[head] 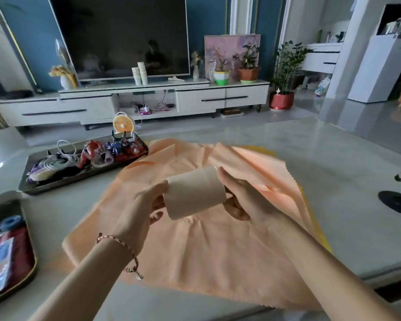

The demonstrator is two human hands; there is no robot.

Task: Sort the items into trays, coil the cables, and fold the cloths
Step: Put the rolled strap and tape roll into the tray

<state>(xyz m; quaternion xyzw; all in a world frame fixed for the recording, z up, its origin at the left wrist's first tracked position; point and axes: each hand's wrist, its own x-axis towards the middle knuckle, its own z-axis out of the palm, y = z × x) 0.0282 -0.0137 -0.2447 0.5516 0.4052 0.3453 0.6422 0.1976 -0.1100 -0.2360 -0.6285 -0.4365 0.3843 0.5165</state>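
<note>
One beige roll [195, 192] is held in the air between two hands, above the middle of an orange cloth [206, 251]; whether it is paper or fabric cannot be told. Its long axis runs left to right, the right end tilted up and away from the person.

The left hand [139, 212] pinches the left end, with the thumb on top and the fingers curled beneath. The right hand [239, 198] clasps the right end, fingers over the top and thumb under. A braided bracelet [116, 242] circles the left wrist.

The orange cloth lies spread and creased on a pale table [333, 163], and its near edge reaches the table's front edge. A second cloth — a yellow cloth [322, 239] — shows only as a strip along the orange one's right side. Bare tabletop lies to the right and beyond the cloths, as far as a black stand [398, 200] at the right edge.

There are two trays, both to the left. The far tray [83, 179] — just beside the orange cloth's far-left corner — holds a white cable coil [56, 161] and red and blue toys [116, 148]. The near tray [30, 267] is cut off by the frame.
</note>
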